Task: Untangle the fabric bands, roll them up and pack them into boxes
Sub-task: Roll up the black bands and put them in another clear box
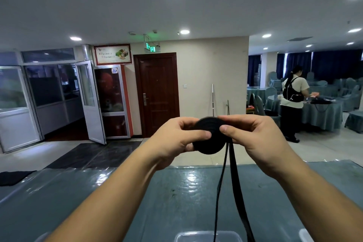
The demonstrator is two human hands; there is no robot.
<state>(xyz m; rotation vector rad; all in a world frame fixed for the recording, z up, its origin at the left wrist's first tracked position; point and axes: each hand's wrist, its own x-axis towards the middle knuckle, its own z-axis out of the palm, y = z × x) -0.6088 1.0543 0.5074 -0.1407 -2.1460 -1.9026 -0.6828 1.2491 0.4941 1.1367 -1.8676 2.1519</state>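
A black fabric band wound into a flat round roll is held up in front of me above the table. My left hand pinches its left side with thumb on the face. My right hand grips its right side, thumb on the roll's face. The loose tail of the band hangs down from the roll as two strands toward the table's near edge. A clear plastic box sits at the bottom edge, only its rim showing.
The table wears a grey-blue cloth under shiny plastic. A dark cloth lies at its far left. Beyond are a brown door, glass partitions, and a person standing at another covered table at right.
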